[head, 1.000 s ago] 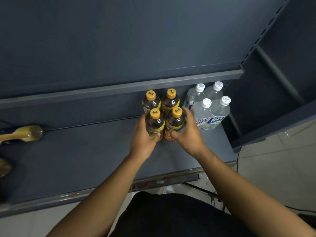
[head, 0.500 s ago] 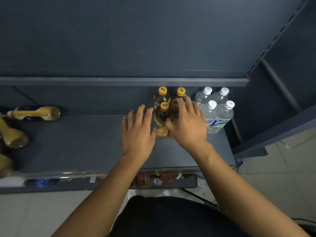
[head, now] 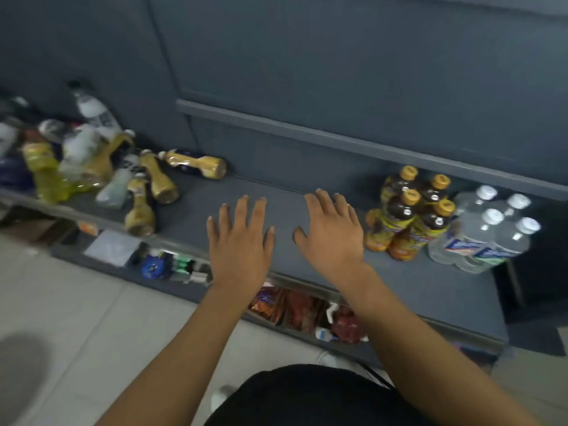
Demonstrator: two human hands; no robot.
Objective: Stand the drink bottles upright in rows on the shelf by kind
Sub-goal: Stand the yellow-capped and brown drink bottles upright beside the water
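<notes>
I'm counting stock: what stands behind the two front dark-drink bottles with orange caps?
Two more orange-capped dark bottles stand upright there, then the shelf's back wall. Their lower halves are hidden by the front pair, so those labels cannot be checked.

Dark bottles (head: 410, 213) and clear bottles (head: 488, 232) stand upright; mixed bottles (head: 92, 161) lie heaped leftward.

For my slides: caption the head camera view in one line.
Empty left hand and right hand over the shelf, between sorted upright bottles and a jumbled pile.
</notes>
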